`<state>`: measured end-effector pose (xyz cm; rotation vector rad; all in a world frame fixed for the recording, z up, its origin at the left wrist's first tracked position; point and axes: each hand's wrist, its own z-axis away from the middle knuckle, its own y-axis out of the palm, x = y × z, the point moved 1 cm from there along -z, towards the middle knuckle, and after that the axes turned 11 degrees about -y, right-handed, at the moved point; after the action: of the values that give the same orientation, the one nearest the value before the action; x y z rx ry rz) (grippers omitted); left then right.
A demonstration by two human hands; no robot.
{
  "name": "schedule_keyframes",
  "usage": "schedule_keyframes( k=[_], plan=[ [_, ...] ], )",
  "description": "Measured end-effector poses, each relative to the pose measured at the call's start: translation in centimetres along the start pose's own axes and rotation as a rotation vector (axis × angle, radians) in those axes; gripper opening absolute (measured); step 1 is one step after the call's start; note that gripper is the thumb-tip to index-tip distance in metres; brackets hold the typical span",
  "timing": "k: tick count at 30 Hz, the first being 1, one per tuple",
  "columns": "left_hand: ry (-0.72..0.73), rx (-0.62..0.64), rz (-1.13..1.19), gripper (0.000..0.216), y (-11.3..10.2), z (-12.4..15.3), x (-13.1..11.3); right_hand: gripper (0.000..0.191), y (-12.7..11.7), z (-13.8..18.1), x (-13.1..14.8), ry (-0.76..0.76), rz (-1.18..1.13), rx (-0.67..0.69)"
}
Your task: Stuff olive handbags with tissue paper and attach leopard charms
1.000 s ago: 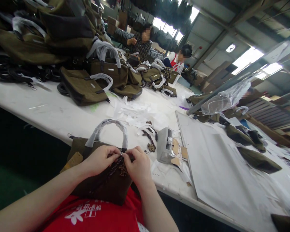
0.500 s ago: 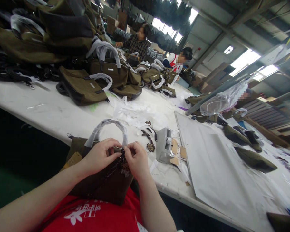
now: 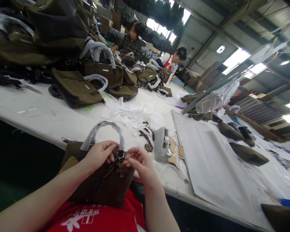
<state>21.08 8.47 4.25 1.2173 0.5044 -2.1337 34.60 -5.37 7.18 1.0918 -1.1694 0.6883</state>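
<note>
Olive-brown canvas fills the near edge of the white desk (image 3: 50, 112), where a handbag (image 3: 99, 190) rests half on the desk edge and half against the red shirt of the person wearing the camera. The left hand (image 3: 100, 155) has its grip pinched shut at the metal ring (image 3: 120, 156) below the bag's paper-wrapped handle (image 3: 103, 129). The right hand (image 3: 139, 162) touches the leopard-print charm (image 3: 122, 168) hanging from that ring with loosely curled fingers; whether its grip is closed on the charm cannot be told. Just beyond the hands lie spare leopard charms (image 3: 148, 145), a grey tape-dispenser-like tool (image 3: 160, 148) and cardboard tags (image 3: 174, 151), with torn white wrapping (image 3: 132, 112) scattered behind them. A large white sheet (image 3: 207, 161) covers the desk to the right, and dark olive pieces (image 3: 247, 154) lie past it. A heap of finished olive bags (image 3: 91, 80) with wrapped handles crowds the far left, beside a tangle of black straps (image 3: 4, 77). Nothing shows inside any bag: all lie closed or flat. A clear plastic bag (image 3: 215, 98) hangs over a grey rail, its contents unreadable. Two co-workers (image 3: 132, 42) (image 3: 172, 58) sit at the far end, partly hidden by the bags. The handbag's lower body is cut off by the forearms.
</note>
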Motion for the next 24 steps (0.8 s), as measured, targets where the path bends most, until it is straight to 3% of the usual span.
schedule_keyframes(
  k=[3,7,9,21,24],
  plan=[
    [-0.072,0.125,0.112,0.047,0.3,-0.6,-0.7,0.054,-0.5,0.5,0.0,-0.061,-0.184,-0.022],
    [-0.151,0.28,0.073,0.046,0.1,-1.0,-1.4,0.027,-1.0,0.6,-1.0,-0.07,-0.107,-0.202],
    [-0.17,0.318,0.035,0.046,-0.2,-1.1,-1.5,0.029,-1.1,0.6,-1.3,-0.067,-0.058,-0.229],
    [-0.163,0.449,-0.128,0.032,-0.3,-0.9,-1.5,0.046,-1.6,1.2,-0.4,-0.033,-0.082,-0.115],
    [-0.177,0.454,-0.139,0.03,-0.1,-0.8,-1.5,0.038,-1.7,1.5,-0.8,0.008,-0.055,-0.098]
  ],
)
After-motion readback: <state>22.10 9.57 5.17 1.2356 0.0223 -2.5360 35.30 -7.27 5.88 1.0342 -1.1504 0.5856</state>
